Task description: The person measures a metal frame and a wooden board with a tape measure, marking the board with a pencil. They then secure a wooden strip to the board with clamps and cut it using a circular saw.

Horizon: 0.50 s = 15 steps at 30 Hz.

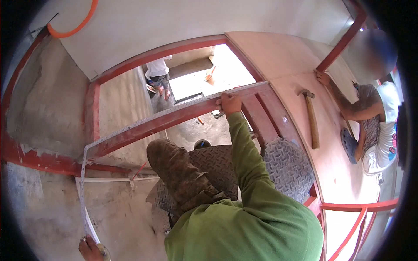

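Tape measure (82,187), probably light, springy and prone to kinking, best pinched along its flat blade, runs up from the left hand (89,249), curled around its lower end, bends sharply, then follows the scuffed red beam (174,118) to the right hand (230,104), nearly fisted on it. Beyond: wood-handled hammer (312,124) on smooth plywood (270,52); rough concrete floor (187,132) below.

We get a bright view; fisheye distortion bows the long red-painted beam (161,51) at 11 o'clock, black vignetting rounds the corners. Glare burns out patches at 1 and 4 o'clock; sheen pales the flat tan plywood sheet (333,143) at 3 o'clock. We cannot read markings on the thin whitish tape (126,128). Blur masks a co-worker's head (372,54) at 2 o'clock.
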Motion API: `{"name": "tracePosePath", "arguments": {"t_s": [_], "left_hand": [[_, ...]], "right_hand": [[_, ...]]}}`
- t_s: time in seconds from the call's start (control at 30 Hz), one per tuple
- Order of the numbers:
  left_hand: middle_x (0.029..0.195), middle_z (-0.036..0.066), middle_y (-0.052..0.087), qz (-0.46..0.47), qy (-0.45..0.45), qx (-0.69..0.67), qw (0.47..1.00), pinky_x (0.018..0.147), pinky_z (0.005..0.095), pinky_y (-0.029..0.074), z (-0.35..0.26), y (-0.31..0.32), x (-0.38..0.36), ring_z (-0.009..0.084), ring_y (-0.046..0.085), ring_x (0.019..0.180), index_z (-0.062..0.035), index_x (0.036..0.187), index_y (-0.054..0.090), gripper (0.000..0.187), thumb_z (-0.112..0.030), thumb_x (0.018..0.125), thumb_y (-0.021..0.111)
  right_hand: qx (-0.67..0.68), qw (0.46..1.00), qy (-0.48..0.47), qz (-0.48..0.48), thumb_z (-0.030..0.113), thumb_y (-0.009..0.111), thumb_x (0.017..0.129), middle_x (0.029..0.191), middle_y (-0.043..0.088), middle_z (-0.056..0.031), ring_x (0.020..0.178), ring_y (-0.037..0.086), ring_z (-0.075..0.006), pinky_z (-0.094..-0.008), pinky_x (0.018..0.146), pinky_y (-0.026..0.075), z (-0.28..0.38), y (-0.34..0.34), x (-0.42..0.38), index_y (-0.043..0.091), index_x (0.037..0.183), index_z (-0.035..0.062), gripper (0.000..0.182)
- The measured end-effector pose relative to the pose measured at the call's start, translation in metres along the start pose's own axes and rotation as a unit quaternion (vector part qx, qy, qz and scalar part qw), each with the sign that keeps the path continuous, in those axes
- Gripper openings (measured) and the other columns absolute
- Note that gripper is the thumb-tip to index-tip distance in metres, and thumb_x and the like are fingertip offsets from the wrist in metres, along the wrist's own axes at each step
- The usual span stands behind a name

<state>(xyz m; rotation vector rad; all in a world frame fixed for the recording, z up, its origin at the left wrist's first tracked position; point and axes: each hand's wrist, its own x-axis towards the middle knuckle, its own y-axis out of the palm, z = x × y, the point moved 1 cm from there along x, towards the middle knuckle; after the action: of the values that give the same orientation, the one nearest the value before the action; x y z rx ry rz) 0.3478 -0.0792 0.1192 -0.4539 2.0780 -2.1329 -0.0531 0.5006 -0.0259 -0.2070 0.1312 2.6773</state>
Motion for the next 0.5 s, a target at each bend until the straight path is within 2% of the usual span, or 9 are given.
{"name": "tracePosePath", "arguments": {"t_s": [0.03, 0.07, 0.23, 0.3, 0.33, 0.4, 0.43, 0.47, 0.5], "left_hand": [[0.085, 0.023, 0.052, 0.017, -0.107, -0.074, 0.991, 0.076, 0.0489, 0.036, -0.003, 0.000, 0.002, 0.0413, 0.047, 0.084, 0.0035, 0.087, 0.053, 0.031, -0.026, 0.095, 0.045], [0.085, 0.023, 0.052, 0.016, -0.118, -0.071, 0.990, 0.076, 0.0489, 0.036, -0.005, 0.002, 0.003, 0.0413, 0.047, 0.084, 0.0035, 0.087, 0.053, 0.031, -0.026, 0.095, 0.045], [0.081, 0.024, 0.055, -0.008, -0.118, -0.024, 0.993, 0.073, 0.0507, 0.038, -0.035, -0.013, 0.000, 0.0427, 0.051, 0.081, 0.0015, 0.084, 0.055, 0.029, -0.025, 0.093, 0.048], [0.080, 0.023, 0.056, 0.005, -0.117, -0.016, 0.993, 0.072, 0.0501, 0.039, -0.042, -0.020, 0.002, 0.0432, 0.051, 0.081, 0.0008, 0.081, 0.054, 0.028, -0.024, 0.092, 0.050], [0.080, 0.023, 0.056, 0.004, -0.121, -0.019, 0.993, 0.072, 0.0499, 0.039, -0.046, -0.023, 0.002, 0.0436, 0.051, 0.080, 0.0006, 0.079, 0.054, 0.028, -0.024, 0.092, 0.050], [0.078, 0.023, 0.058, -0.011, -0.141, -0.037, 0.989, 0.071, 0.0506, 0.039, -0.056, -0.030, 0.004, 0.0439, 0.051, 0.079, 0.0001, 0.077, 0.053, 0.027, -0.023, 0.091, 0.051], [0.078, 0.023, 0.058, -0.012, -0.094, -0.022, 0.995, 0.070, 0.0515, 0.039, -0.041, -0.022, -0.002, 0.0440, 0.052, 0.079, -0.0008, 0.077, 0.054, 0.026, -0.023, 0.090, 0.051], [0.072, 0.022, 0.058, -0.036, -0.154, -0.033, 0.987, 0.067, 0.0526, 0.039, -0.064, -0.036, 0.007, 0.0444, 0.053, 0.076, -0.0011, 0.074, 0.053, 0.027, -0.022, 0.090, 0.052], [0.071, 0.022, 0.057, -0.026, -0.150, -0.041, 0.987, 0.066, 0.0528, 0.039, -0.065, -0.039, 0.010, 0.0446, 0.053, 0.075, -0.0011, 0.072, 0.052, 0.027, -0.022, 0.089, 0.052]], "right_hand": [[0.025, 1.000, 0.001, -0.005, 0.014, 0.054, 0.088, 0.056, 0.058, -0.0093, 0.040, 0.053, -0.0150, -0.0274, 0.031, 0.036, -0.001, 0.001, 0.000, 0.055, 0.066, -0.0011, 0.027], [0.031, 1.000, 0.002, -0.005, 0.015, 0.053, 0.087, 0.057, 0.059, -0.0093, 0.040, 0.053, -0.0152, -0.0273, 0.032, 0.036, -0.002, 0.001, 0.002, 0.056, 0.067, -0.0007, 0.026], [-0.099, 0.990, -0.099, 0.003, 0.024, 0.053, 0.091, 0.063, 0.065, -0.0081, 0.040, 0.053, -0.0130, -0.0271, 0.033, 0.040, -0.026, -0.008, 0.021, 0.061, 0.073, 0.0011, 0.030], [-0.108, 0.992, -0.037, -0.050, 0.026, 0.052, 0.091, 0.064, 0.065, -0.0074, 0.038, 0.050, -0.0110, -0.0254, 0.032, 0.038, -0.014, -0.001, 0.012, 0.065, 0.084, 0.0031, 0.027], [-0.056, 0.997, -0.030, -0.034, 0.024, 0.053, 0.091, 0.064, 0.064, -0.0071, 0.038, 0.048, -0.0105, -0.0239, 0.032, 0.037, -0.023, -0.003, 0.021, 0.065, 0.087, 0.0036, 0.024], [-0.012, 0.999, -0.036, -0.033, 0.021, 0.051, 0.091, 0.062, 0.061, -0.0066, 0.038, 0.048, -0.0102, -0.0227, 0.032, 0.036, -0.034, -0.009, 0.028, 0.063, 0.083, 0.0036, 0.022], [-0.014, 0.999, -0.033, -0.036, 0.020, 0.050, 0.092, 0.062, 0.060, -0.0059, 0.039, 0.048, -0.0101, -0.0224, 0.032, 0.036, -0.034, -0.009, 0.028, 0.061, 0.080, 0.0037, 0.023], [-0.017, 0.999, -0.031, -0.042, 0.020, 0.049, 0.092, 0.061, 0.059, -0.0052, 0.040, 0.048, -0.0101, -0.0222, 0.032, 0.035, -0.031, -0.009, 0.027, 0.059, 0.077, 0.0038, 0.024], [-0.022, 0.999, -0.033, -0.029, 0.020, 0.049, 0.093, 0.061, 0.058, -0.0050, 0.040, 0.047, -0.0100, -0.0224, 0.032, 0.035, -0.023, -0.006, 0.020, 0.057, 0.075, 0.0037, 0.025]]}}
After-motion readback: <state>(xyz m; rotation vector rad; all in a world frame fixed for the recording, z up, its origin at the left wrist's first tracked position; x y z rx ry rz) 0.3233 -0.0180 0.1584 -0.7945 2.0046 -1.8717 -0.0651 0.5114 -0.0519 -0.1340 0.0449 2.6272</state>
